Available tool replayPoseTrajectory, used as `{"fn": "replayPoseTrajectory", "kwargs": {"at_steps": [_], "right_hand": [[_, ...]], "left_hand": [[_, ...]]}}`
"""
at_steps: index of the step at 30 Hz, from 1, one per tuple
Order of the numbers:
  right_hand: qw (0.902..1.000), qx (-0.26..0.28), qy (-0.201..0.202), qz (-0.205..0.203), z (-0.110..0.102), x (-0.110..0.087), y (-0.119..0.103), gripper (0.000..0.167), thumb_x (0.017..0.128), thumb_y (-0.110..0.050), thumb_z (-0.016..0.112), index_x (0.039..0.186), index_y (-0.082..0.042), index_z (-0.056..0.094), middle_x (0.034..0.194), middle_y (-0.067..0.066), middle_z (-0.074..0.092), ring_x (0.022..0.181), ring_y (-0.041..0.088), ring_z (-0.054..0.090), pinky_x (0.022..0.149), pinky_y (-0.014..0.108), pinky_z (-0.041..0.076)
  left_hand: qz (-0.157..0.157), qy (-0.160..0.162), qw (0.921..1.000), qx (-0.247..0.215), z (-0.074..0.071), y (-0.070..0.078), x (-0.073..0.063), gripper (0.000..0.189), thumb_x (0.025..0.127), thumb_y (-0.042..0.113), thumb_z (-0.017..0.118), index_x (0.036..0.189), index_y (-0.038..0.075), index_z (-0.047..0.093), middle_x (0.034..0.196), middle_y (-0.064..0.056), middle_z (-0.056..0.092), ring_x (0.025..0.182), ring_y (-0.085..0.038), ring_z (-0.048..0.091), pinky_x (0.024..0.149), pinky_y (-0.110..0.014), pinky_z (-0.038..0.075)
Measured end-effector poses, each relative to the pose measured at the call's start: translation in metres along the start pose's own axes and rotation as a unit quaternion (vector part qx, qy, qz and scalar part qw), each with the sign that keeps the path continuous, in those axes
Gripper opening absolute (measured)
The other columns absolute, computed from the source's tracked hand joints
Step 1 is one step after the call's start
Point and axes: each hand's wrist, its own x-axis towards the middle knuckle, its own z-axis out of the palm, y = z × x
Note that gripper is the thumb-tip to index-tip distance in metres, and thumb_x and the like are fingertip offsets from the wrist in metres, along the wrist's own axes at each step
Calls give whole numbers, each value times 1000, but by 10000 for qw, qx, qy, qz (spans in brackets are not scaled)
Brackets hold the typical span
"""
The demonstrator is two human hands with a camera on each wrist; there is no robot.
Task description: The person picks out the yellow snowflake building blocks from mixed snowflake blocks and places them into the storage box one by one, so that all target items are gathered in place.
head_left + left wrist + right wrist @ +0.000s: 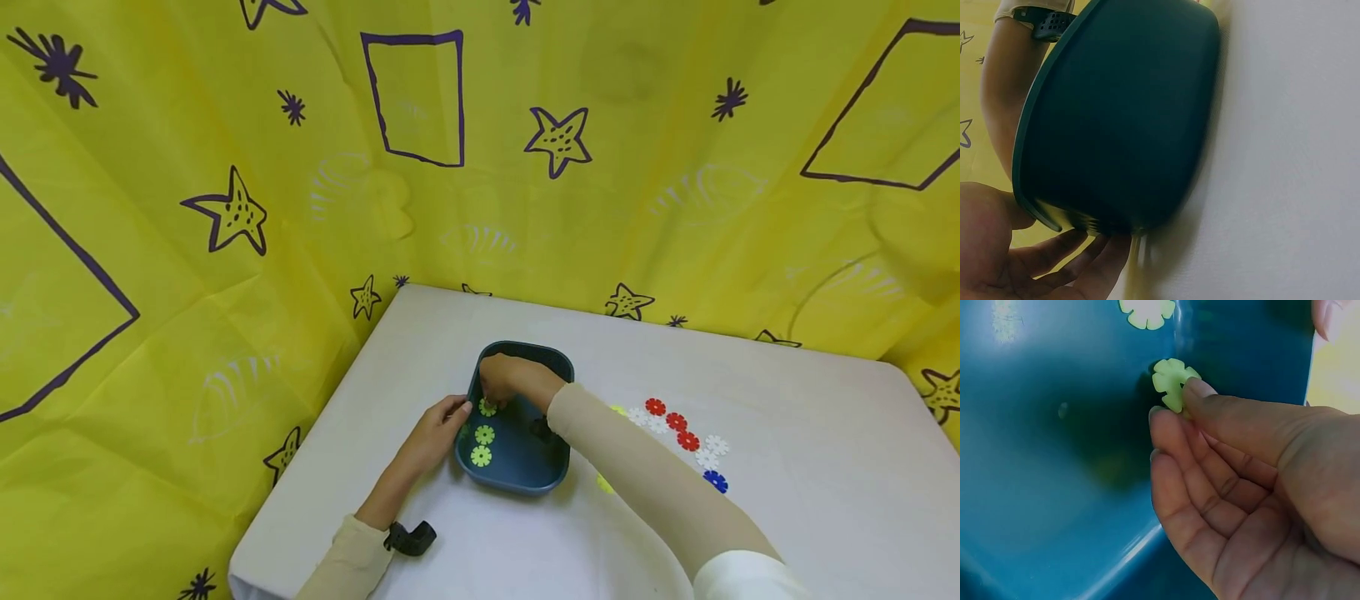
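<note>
A dark blue-green plastic tub (528, 467) with rounded corners stands on the white table. My left hand (433, 433) grips its left wall, the thumb at the rim and the fingers along the outside, as the left wrist view shows. Reaching inside the tub, my right hand (510, 377) pinches a yellow-green flower-shaped disc (1169, 381) between thumb and fingertips, close to the tub floor. Two similar yellow-green discs, a middle one (484, 435) and a front one (481, 456), lie in a row along the left side of the tub.
Right of the tub, loose discs lie on the table: red discs (676, 422), white discs (707, 458), a blue disc (716, 481) and yellow ones partly hidden by the right forearm. A yellow patterned curtain (480, 225) hangs behind the table (825, 433).
</note>
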Motion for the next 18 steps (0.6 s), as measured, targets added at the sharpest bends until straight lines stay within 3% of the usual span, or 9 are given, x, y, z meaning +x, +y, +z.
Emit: {"fn": "replayPoseTrajectory", "kwargs": {"at_steps": [18], "right_hand": [[9982,-197,45,568,11,-2,-7,20,94,-18,82,84,-3,74,70,5,69,64,16,63,63,26,52]], "left_hand": [[-18,-3,10000,58,0,3,-2,49,113,35,49,147,-1,57,145,-22,61,138,-38,56,114,-56,45]]}}
